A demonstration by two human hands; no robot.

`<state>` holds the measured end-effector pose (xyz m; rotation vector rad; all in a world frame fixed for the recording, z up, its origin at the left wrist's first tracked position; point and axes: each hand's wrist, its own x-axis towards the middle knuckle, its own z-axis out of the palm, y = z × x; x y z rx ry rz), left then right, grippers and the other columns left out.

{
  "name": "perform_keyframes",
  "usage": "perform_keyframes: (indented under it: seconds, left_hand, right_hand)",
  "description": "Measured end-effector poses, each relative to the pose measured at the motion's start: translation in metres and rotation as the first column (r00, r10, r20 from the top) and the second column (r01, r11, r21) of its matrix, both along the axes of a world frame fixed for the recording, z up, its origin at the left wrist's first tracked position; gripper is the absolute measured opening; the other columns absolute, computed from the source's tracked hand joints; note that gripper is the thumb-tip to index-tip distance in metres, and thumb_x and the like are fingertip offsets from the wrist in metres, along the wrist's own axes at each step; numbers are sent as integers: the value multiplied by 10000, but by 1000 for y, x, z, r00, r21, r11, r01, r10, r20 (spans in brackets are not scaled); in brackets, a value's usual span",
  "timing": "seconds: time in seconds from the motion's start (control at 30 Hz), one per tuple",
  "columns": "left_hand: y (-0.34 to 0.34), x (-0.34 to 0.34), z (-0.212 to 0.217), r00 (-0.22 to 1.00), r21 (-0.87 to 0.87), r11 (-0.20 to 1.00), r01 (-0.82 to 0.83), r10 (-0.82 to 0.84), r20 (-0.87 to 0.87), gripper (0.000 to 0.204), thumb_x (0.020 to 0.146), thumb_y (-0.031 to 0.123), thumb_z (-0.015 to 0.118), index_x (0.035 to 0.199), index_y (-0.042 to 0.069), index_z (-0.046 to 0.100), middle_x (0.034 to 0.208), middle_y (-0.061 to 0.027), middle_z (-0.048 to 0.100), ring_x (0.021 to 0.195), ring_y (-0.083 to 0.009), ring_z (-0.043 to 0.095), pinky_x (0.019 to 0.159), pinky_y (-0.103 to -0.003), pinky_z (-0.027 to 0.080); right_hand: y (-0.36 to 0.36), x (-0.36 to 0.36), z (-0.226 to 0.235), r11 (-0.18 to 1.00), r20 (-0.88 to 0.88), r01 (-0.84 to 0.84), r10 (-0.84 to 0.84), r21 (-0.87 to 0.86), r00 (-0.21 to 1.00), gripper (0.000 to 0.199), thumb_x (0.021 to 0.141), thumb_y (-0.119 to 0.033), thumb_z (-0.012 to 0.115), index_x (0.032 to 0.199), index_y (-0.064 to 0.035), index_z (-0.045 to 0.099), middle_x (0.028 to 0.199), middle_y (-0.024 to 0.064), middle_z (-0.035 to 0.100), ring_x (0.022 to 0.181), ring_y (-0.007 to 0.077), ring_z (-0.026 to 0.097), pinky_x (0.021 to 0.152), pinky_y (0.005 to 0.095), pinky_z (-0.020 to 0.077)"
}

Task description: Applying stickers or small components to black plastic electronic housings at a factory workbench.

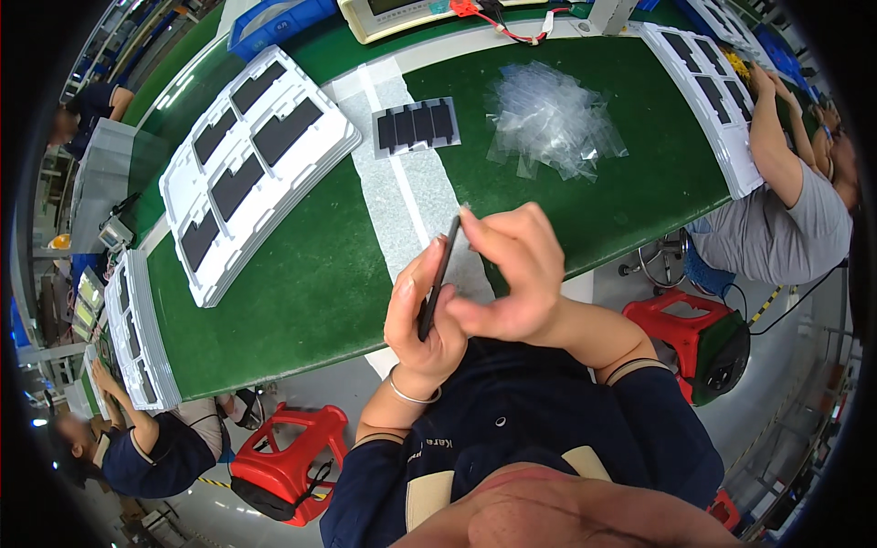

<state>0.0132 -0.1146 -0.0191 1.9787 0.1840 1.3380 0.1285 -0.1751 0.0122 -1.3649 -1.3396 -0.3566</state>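
Observation:
In front of my chest I hold a thin black flat piece [441, 279], seen nearly edge-on and tilted. My left hand [418, 324] is closed around its lower part, with a bangle on that wrist. Fingers of my right hand [523, 274] are bent about the other side, one fingertip at the piece's upper end and the thumb close to its lower part. Beyond my hands, a sheet with several black strips [416, 126] lies on a whitish mat [393, 205]. Right of it spreads a loose pile of clear plastic film pieces [553, 119].
White stacked trays [219, 242] with black flat pieces stand at the left of the green table [301, 320]; more trays [681, 119] are at the right. A meter [393, 16] with red leads sits at the back. Red stools [283, 457] and co-workers [776, 228] are on both sides.

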Motion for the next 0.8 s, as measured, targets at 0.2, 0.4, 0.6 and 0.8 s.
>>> perform_keyframes:
  seconds: [0.2,0.4,0.6,0.8]
  left_hand:
    - [0,-5,4,999,-356,934,-38,30,-27,519,851,-48,489,1297,-7,229,1175,-273,501,1052,-295,548,885,-342,430]
    - [12,-9,12,938,-724,603,336,-141,318,564,785,-68,566,1273,25,297,1030,-162,566,868,-152,544,780,-249,418]
    - [20,-16,11,922,-700,600,387,-270,277,566,773,-81,575,1256,21,298,1011,-154,578,902,-174,554,812,-277,428]
    - [15,-3,14,895,-747,503,434,-146,422,783,786,97,661,1370,135,141,1329,-252,331,1017,-238,550,877,-349,450]
  right_hand:
    - [1,3,-2,969,-71,-174,163,-178,984,699,776,-482,614,1196,64,494,908,114,500,779,210,485,689,308,408]
    - [3,30,8,880,-605,-473,354,-43,713,134,797,-55,608,920,-6,627,817,48,534,676,98,483,588,222,392]
    - [0,36,11,766,-707,-634,390,-107,590,52,798,-25,594,817,16,571,822,49,496,684,76,439,592,198,359]
    - [3,16,4,861,-757,-499,389,96,526,90,784,-34,629,807,5,551,807,24,503,678,59,433,585,202,368]
